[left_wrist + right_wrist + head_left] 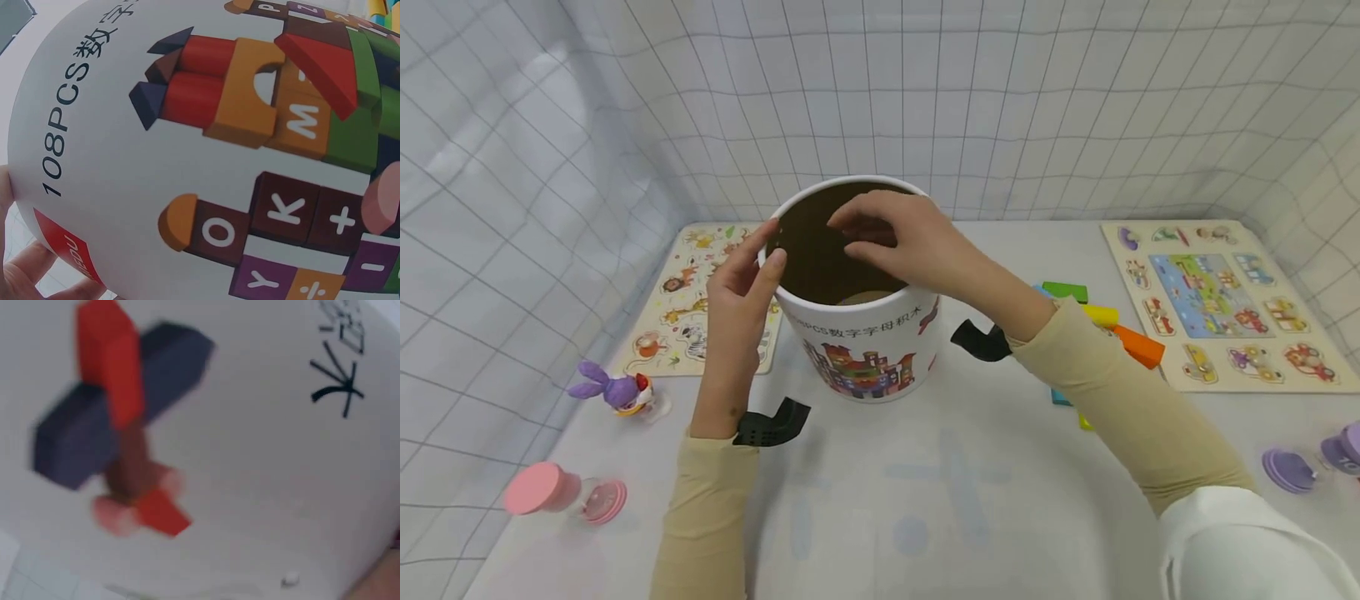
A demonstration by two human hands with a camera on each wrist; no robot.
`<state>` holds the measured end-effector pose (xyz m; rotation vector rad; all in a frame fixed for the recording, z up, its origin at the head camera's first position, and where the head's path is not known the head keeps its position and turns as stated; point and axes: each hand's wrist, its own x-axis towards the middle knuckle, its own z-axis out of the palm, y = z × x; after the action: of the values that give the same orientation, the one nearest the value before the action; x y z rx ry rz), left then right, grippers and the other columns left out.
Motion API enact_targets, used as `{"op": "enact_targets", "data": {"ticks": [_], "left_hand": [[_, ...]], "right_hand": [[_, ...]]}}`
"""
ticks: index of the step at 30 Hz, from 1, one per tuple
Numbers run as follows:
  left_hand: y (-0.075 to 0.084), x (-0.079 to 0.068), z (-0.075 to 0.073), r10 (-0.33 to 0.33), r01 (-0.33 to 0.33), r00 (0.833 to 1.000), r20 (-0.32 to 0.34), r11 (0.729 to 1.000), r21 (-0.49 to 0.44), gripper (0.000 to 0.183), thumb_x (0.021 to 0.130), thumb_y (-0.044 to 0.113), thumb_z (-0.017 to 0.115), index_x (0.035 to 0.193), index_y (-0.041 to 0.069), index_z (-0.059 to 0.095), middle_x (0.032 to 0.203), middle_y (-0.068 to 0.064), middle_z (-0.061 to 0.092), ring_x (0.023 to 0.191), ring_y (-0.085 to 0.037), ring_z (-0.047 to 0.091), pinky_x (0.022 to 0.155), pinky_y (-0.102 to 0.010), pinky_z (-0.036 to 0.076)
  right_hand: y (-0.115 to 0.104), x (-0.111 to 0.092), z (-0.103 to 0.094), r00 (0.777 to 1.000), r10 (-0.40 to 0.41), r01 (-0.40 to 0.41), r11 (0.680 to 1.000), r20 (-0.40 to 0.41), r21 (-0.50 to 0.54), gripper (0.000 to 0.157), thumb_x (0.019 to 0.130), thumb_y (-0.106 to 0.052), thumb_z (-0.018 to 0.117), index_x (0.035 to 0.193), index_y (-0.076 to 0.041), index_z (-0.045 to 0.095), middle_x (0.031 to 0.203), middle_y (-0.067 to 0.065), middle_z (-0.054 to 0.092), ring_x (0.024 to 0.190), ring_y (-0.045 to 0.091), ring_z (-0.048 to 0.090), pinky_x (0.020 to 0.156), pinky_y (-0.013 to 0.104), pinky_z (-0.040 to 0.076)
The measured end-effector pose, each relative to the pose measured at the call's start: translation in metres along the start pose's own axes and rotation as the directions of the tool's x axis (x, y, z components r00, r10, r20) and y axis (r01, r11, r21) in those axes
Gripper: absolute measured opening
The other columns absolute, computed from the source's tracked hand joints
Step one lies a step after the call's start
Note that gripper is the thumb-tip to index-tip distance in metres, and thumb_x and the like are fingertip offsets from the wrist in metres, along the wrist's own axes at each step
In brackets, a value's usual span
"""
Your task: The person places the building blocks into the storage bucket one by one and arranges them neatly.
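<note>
A white building-block bucket (808,321) stands upright on the table, printed with coloured blocks and "108PCS" lettering. My left hand (737,292) grips its left rim, thumb at the inner edge and fingers around the outside; in the left wrist view some fingers (28,272) show beside the printed wall. Over the mouth hangs my right hand (906,237), fingers loosely bent and thumb apart, with nothing visible between them. Only a pale patch of the bucket's inside bottom shows. The right wrist view is blurred and mostly filled by the bucket's printed side.
Left of the bucket lies an animal puzzle board (655,321); a purple rabbit toy (617,390) and a pink-capped toy (542,487) stand nearer. Coloured blocks (1138,346) lie beside the right forearm. Farther right are a vehicle puzzle board (1217,367) and a purple-lidded item (1288,471).
</note>
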<state>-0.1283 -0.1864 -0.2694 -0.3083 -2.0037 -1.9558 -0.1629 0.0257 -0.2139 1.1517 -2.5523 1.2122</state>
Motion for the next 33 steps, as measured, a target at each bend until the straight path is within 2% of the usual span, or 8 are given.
{"op": "enact_targets", "data": {"ticks": [4,9,13,16,20,26,29,33], "left_hand": [[-0.001,0.0,0.001,-0.011,0.011,1.0,0.002,1.0,0.019,0.041,0.086,0.022,0.058,0.126,0.014,0.052,0.132,-0.001,0.045,0.126,-0.01,0.031,0.105,-0.033,0.024],[0.0,0.001,0.002,0.002,-0.002,1.0,-0.001,1.0,0.013,0.042,0.085,0.021,0.058,0.125,0.013,0.052,0.131,-0.002,0.046,0.126,-0.011,0.033,0.105,-0.03,0.024],[0.002,0.001,0.001,0.001,-0.001,1.0,-0.008,1.0,0.013,0.042,0.085,0.021,0.058,0.125,0.012,0.052,0.131,-0.002,0.046,0.125,-0.013,0.034,0.102,-0.031,0.03],[0.003,0.001,0.0,-0.001,0.001,1.0,-0.012,1.0,0.006,0.042,0.085,0.021,0.058,0.125,0.012,0.052,0.131,-0.002,0.046,0.125,-0.012,0.034,0.101,-0.031,0.031],[0.003,0.001,-0.001,-0.012,0.012,1.0,-0.023,1.0,-0.018,0.041,0.085,0.02,0.059,0.125,0.013,0.053,0.13,-0.003,0.047,0.124,-0.014,0.036,0.098,-0.029,0.036],[0.0,0.0,0.001,-0.024,0.023,1.0,-0.018,0.999,-0.027,0.041,0.085,0.02,0.058,0.125,0.012,0.052,0.131,-0.002,0.046,0.125,-0.012,0.034,0.099,-0.03,0.034],[0.0,0.0,0.002,-0.015,0.015,1.0,-0.019,1.0,-0.02,0.041,0.085,0.019,0.058,0.125,0.012,0.052,0.131,-0.002,0.046,0.124,-0.013,0.035,0.099,-0.031,0.034],[0.0,0.0,0.003,-0.014,0.013,1.0,-0.019,1.0,-0.023,0.041,0.085,0.02,0.058,0.125,0.012,0.052,0.131,-0.002,0.046,0.124,-0.014,0.036,0.097,-0.031,0.036]], "right_hand": [[-0.004,-0.04,-0.012,0.973,-0.013,0.054,0.983,-0.231,0.173,0.023,0.084,0.0,0.057,0.106,0.004,0.058,0.107,0.011,0.059,0.1,0.016,0.056,0.085,0.022,0.045],[0.039,-0.11,-0.025,0.925,0.168,-0.063,0.952,-0.342,0.298,0.026,0.086,-0.001,0.054,0.112,0.002,0.055,0.111,0.013,0.057,0.103,0.02,0.053,0.086,0.023,0.045],[0.081,-0.17,-0.026,0.893,0.393,-0.325,0.9,-0.22,0.29,0.031,0.088,-0.017,0.054,0.118,-0.008,0.053,0.115,0.008,0.055,0.106,0.02,0.052,0.084,0.015,0.043],[0.103,-0.203,-0.023,0.877,0.474,-0.453,0.87,-0.076,0.194,0.039,0.087,-0.021,0.056,0.123,-0.007,0.049,0.121,0.01,0.051,0.111,0.024,0.048,0.085,0.012,0.041],[0.126,-0.222,-0.02,0.877,0.477,-0.48,0.875,0.06,0.06,0.057,0.082,-0.023,0.062,0.13,-0.003,0.039,0.13,0.015,0.042,0.119,0.031,0.04,0.095,0.03,0.037],[0.137,-0.225,-0.011,0.821,0.531,-0.497,0.845,0.208,-0.198,0.086,0.074,-0.034,0.07,0.141,-0.01,0.023,0.143,0.017,0.021,0.127,0.035,0.023,0.097,0.056,0.025],[0.139,-0.225,-0.009,0.833,0.513,-0.462,0.851,0.206,-0.25,0.086,0.073,-0.028,0.072,0.14,-0.007,0.023,0.145,0.018,0.016,0.129,0.037,0.017,0.097,0.056,0.025],[0.142,-0.226,-0.009,0.857,0.485,-0.427,0.858,0.175,-0.286,0.085,0.072,-0.028,0.074,0.139,-0.007,0.027,0.142,0.015,0.02,0.124,0.034,0.025,0.095,0.054,0.031]]}}
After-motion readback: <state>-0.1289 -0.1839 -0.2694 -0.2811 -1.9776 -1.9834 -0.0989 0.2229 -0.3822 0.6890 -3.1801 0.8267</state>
